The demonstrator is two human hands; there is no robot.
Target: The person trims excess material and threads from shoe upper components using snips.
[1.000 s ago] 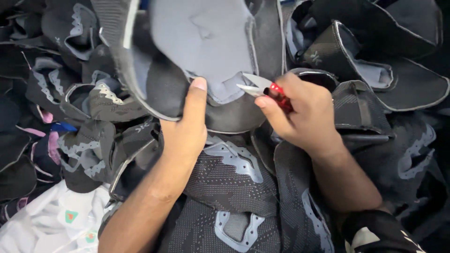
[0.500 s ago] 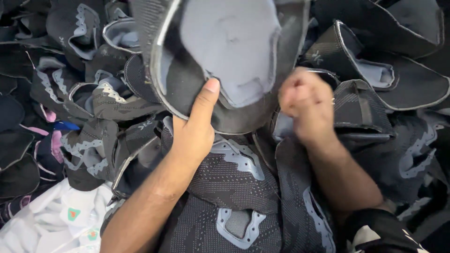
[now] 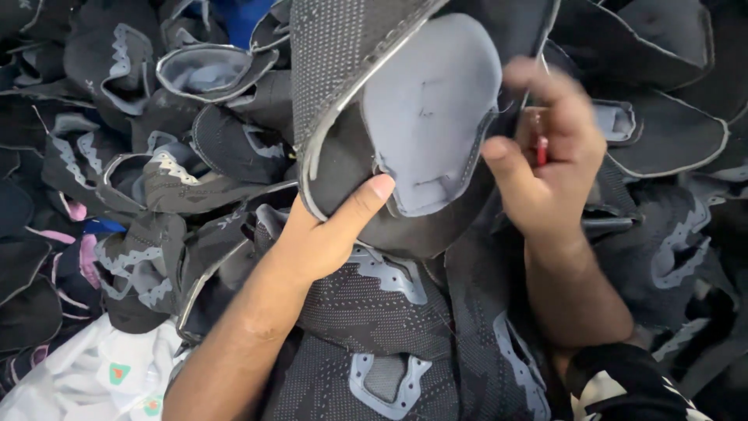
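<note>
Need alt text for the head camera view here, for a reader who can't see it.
A left hand grips a dark knit shoe upper with pale grey lining, held above a heap of similar black and grey uppers. The right hand, blurred, is beside the upper's edge, holding a small red-handled tool. A white cloth lies at lower left.

1. This is a shoe-making workshop, at a trimming or finishing station.
2. Dark knitted shoe uppers (image 3: 156, 179) with grey trim lie heaped across the whole view, left, right and far.
3. More flat uppers (image 3: 374, 327) are stacked near, under the arms.
4. One upper with a grey lining (image 3: 428, 117) is held up at the middle.
5. A small red-handled cutter (image 3: 541, 150) shows at the right, blurred.
</note>
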